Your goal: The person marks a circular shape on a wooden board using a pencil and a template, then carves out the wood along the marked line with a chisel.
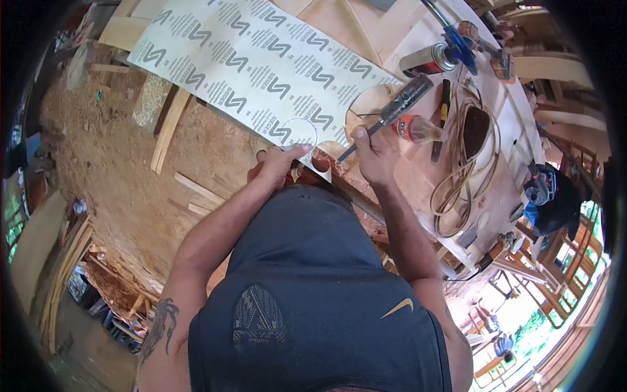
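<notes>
My left hand (277,164) grips the near edge of a long white sheet (215,55) printed with SIEGER logos, thumb on top and fingers partly hidden below. Beside the thumb, a circle is drawn on the sheet; a round cut-out shows near its corner. In my right hand (375,155), closed around its narrow shaft, is a tool (406,99) with a thick dark handle pointing away from me. The shaft's tip points down-left toward the cut-out. Just right of that hand lies a clear bottle (418,129) with a red label.
Behind the tool lie a spray can (428,60) and a blue clamp (462,51). A yellow-and-black tool (445,104) and a coiled cord (436,208) rest on the wooden surface at right. Wood strips (171,127) lie on the dirt ground at left. A power tool (541,184) stands far right.
</notes>
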{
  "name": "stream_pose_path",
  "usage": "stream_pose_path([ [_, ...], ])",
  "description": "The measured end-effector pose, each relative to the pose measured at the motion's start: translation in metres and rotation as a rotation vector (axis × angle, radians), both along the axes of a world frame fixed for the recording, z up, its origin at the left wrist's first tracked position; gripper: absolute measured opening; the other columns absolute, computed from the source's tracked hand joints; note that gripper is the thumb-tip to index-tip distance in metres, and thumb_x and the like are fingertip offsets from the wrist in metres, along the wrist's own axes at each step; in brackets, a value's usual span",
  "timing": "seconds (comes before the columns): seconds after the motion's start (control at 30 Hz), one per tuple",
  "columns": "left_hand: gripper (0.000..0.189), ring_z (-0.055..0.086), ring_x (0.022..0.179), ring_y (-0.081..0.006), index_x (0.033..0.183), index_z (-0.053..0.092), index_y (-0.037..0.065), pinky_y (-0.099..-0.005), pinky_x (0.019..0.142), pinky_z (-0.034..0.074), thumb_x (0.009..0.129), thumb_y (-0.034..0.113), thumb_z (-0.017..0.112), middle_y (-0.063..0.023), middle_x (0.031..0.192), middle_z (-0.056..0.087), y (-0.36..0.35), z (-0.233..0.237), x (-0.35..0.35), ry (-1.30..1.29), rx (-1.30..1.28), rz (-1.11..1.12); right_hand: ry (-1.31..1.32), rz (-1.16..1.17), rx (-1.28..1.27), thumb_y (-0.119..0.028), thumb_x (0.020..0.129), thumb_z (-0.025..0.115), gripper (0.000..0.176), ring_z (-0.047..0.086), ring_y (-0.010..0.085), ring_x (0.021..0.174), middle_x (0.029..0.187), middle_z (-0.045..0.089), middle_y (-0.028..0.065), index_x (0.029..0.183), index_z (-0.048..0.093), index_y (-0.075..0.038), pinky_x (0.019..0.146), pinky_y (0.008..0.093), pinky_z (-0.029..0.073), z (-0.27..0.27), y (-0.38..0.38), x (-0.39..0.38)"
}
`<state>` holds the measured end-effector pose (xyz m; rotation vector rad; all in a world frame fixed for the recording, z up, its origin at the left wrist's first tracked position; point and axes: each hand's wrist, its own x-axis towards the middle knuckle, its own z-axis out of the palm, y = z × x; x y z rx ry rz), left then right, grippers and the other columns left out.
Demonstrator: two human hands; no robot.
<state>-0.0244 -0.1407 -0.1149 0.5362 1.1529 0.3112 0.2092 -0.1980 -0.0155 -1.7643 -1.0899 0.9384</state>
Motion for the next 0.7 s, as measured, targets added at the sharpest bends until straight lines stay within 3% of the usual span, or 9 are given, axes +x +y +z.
stream_pose_path([
  [0.07, 0.05, 0.066, 0.108, -0.0203, 0.134, 0.058, 0.003, -0.0399, 0.088, 0.054, 0.089, 0.015, 0.078, -0.0071, 0.122, 0.067, -0.004, 0.003, 0.003, -0.044, 0.014, 0.045, -0.109, 0.109, 0.018, -0.027, 0.104, 0.065, 0.026, 0.058, 0.0163, 0.076, 0.081, 0.062, 0.0068, 0.099, 0.067, -0.001, 0.069, 0.0327, 0.048, 0.008, 0.006, -0.001],
  [0.17, 0.046, 0.066, 0.106, -0.0185, 0.13, 0.062, 0.002, -0.0353, 0.087, 0.053, 0.089, 0.014, 0.078, -0.0068, 0.118, 0.069, -0.007, -0.001, 0.007, -0.103, 0.029, 0.099, -0.123, 0.129, 0.203, -0.019, 0.1, 0.07, 0.017, 0.06, 0.0178, 0.074, 0.084, 0.064, 0.0088, 0.099, 0.066, -0.003, 0.067, 0.0338, 0.049, -0.026, 0.008, -0.011],
  [0.27, 0.041, 0.065, 0.102, -0.0165, 0.126, 0.065, 0.002, -0.0331, 0.085, 0.053, 0.088, 0.013, 0.078, -0.0049, 0.112, 0.07, -0.006, -0.004, 0.01, -0.001, 0.08, 0.069, -0.307, 0.243, 0.325, -0.017, 0.097, 0.072, 0.015, 0.063, 0.0195, 0.072, 0.087, 0.065, 0.0098, 0.098, 0.065, -0.005, 0.065, 0.0349, 0.051, -0.039, 0.012, -0.01],
  [0.47, 0.039, 0.065, 0.095, -0.0148, 0.122, 0.068, 0.001, -0.032, 0.08, 0.052, 0.087, 0.014, 0.079, -0.0034, 0.107, 0.071, -0.001, 0.036, 0.023, 0.043, 0.114, 0.157, -0.084, 0.281, 0.043, -0.008, 0.086, 0.075, 0.013, 0.065, 0.0241, 0.074, 0.088, 0.063, 0.0094, 0.094, 0.065, -0.007, 0.067, 0.0369, 0.054, -0.041, 0.014, -0.005],
  [0.57, 0.047, 0.065, 0.109, -0.0184, 0.128, 0.065, -0.005, -0.0305, 0.092, 0.052, 0.088, 0.014, 0.079, -0.0098, 0.12, 0.071, -0.004, 0.028, 0.025, 0.077, 0.155, 0.165, -0.366, 0.416, 0.236, -0.004, 0.077, 0.077, 0.014, 0.065, 0.0241, 0.075, 0.084, 0.065, 0.0082, 0.086, 0.066, -0.007, 0.068, 0.0358, 0.053, -0.026, 0.033, 0.006],
  [0.67, 0.04, 0.065, 0.093, -0.0135, 0.122, 0.068, 0.001, -0.0291, 0.078, 0.051, 0.087, 0.015, 0.08, -0.0043, 0.108, 0.071, -0.006, 0.028, 0.03, 0.033, 0.193, 0.269, -0.333, 0.508, 0.268, -0.002, 0.073, 0.074, 0.016, 0.067, 0.0258, 0.079, 0.085, 0.067, 0.0084, 0.087, 0.069, -0.007, 0.072, 0.0379, 0.055, -0.033, 0.045, 0.01],
  [0.7, 0.04, 0.065, 0.094, -0.0137, 0.122, 0.068, 0.001, -0.0294, 0.08, 0.052, 0.086, 0.015, 0.081, -0.0045, 0.109, 0.071, -0.006, 0.027, 0.031, 0.042, 0.175, 0.263, -0.37, 0.529, 0.28, -0.002, 0.074, 0.074, 0.016, 0.067, 0.0261, 0.08, 0.084, 0.067, 0.0087, 0.088, 0.07, -0.008, 0.072, 0.0382, 0.055, -0.033, 0.047, 0.011],
])
